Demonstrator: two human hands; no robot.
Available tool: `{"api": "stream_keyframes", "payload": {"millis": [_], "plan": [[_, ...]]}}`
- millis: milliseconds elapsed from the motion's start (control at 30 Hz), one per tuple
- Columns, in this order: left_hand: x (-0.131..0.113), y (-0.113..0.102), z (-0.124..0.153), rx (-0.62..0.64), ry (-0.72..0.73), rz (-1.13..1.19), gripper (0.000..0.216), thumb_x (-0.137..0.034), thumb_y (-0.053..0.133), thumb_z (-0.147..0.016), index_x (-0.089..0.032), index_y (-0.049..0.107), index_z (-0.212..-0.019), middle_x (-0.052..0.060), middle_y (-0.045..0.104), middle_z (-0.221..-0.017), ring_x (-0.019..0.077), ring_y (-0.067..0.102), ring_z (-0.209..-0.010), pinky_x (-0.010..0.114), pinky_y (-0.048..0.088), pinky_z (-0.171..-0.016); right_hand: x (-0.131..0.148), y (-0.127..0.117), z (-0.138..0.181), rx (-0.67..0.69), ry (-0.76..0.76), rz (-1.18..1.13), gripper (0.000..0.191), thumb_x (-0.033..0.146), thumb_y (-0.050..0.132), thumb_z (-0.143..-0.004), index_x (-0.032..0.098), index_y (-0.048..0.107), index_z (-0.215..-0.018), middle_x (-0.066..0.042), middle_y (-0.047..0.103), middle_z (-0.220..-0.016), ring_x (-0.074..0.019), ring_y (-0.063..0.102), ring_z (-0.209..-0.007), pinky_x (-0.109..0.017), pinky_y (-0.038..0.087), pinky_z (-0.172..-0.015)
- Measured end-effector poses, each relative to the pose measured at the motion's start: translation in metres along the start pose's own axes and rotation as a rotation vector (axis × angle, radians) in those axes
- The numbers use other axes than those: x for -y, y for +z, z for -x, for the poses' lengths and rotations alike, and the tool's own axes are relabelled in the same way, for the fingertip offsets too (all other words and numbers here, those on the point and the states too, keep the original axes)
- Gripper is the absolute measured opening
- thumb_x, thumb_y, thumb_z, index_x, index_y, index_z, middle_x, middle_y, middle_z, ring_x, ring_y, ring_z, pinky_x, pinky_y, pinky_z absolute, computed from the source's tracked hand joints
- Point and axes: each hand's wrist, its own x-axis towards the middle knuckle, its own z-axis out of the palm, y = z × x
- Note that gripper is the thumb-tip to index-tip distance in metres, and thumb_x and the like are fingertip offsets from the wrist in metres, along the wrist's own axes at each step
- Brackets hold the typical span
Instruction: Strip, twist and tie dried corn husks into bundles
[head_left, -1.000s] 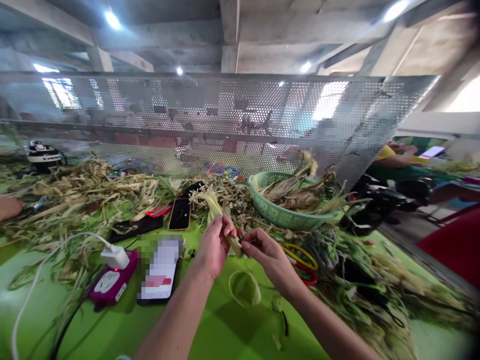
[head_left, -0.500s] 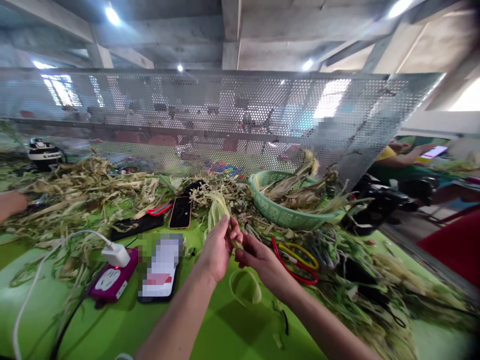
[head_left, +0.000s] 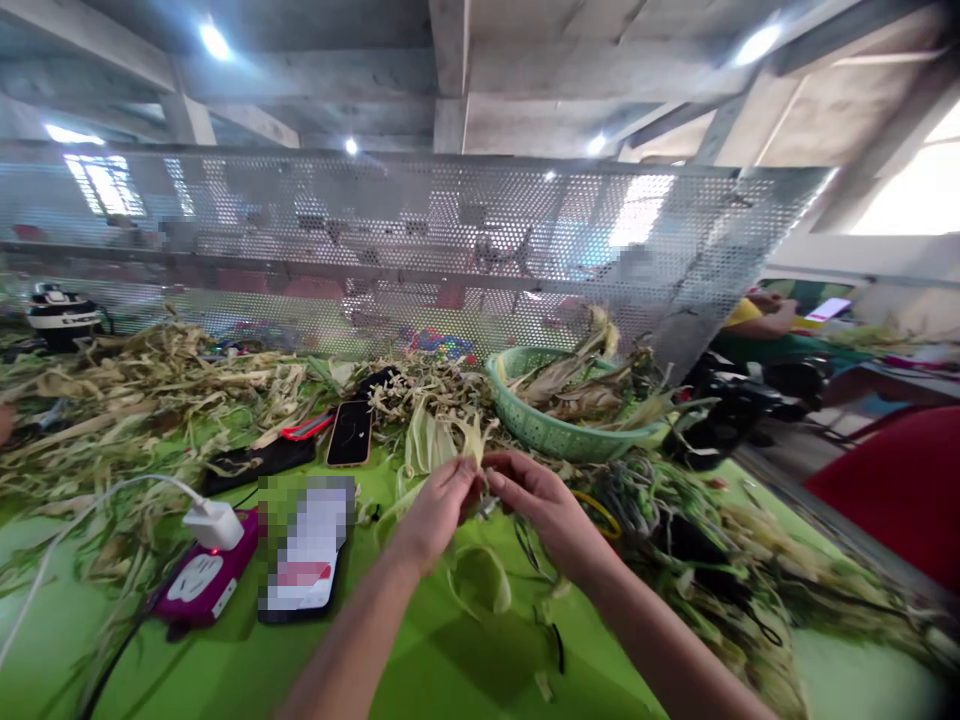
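My left hand (head_left: 436,515) is closed, thumb and fingers pinching a pale corn husk (head_left: 471,437) whose wide end fans upward. Against its lower end my right hand (head_left: 536,500) is closed too, fingertips meeting those of the left. A small greyish bit below the fingertips is too blurred to name. Just beyond the hands lies another pale, ribbed husk (head_left: 429,438). A curled husk strip (head_left: 491,585) rests on the green table (head_left: 450,670) beneath my wrists. Beside my right wrist a yellow handle loop (head_left: 602,513) shows, partly covered by the arm.
A green basket (head_left: 555,428) of dry husks stands behind. Husk heaps (head_left: 150,370) spread left and right. Nearby lie a phone (head_left: 311,550), a second phone (head_left: 350,435) and a purple power strip (head_left: 206,580) with a charger. A perforated metal screen (head_left: 375,250) runs across the back.
The husk's fanned end now points up between my hands; a ribbed husk lies beyond them. My right hand has turned and covers the red handle. The view has shifted slightly right.
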Motion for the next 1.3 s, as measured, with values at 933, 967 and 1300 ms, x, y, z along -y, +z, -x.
{"api": "stream_keyframes", "payload": {"millis": [933,967,1300], "plan": [[0.007,-0.008,-0.007,-0.050,0.065,-0.034,0.029,-0.047,0.062,-0.080,-0.018,0.058,-0.075,-0.007,0.035,-0.050,0.0060,0.024,-0.042,0.020,0.019,-0.042,0.003,-0.012,-0.001,-0.247,-0.053,0.035,0.026,0.038,0.065,-0.079,0.018,0.067,-0.095,0.000,0.064,-0.077,-0.0124,0.053,-0.062,-0.025,0.042,-0.057],[0.005,-0.012,-0.009,-0.081,0.080,0.063,0.030,-0.047,0.062,-0.080,-0.019,0.056,-0.075,-0.008,0.031,-0.049,0.0054,0.021,-0.041,0.020,0.017,-0.041,0.004,-0.014,0.000,-0.189,-0.058,0.120,0.023,0.035,0.064,-0.079,0.019,0.067,-0.096,-0.001,0.065,-0.080,-0.0134,0.055,-0.066,-0.025,0.043,-0.060],[-0.019,-0.031,-0.012,-0.122,0.204,0.498,0.021,-0.034,0.059,-0.085,-0.018,0.050,-0.074,-0.010,0.022,-0.049,0.0048,0.020,-0.039,0.018,0.023,-0.041,-0.013,0.009,0.018,0.354,-0.140,0.881,0.038,0.003,0.058,-0.063,0.022,0.068,-0.094,-0.003,0.066,-0.089,-0.0171,0.060,-0.073,-0.024,0.037,-0.061]]}}
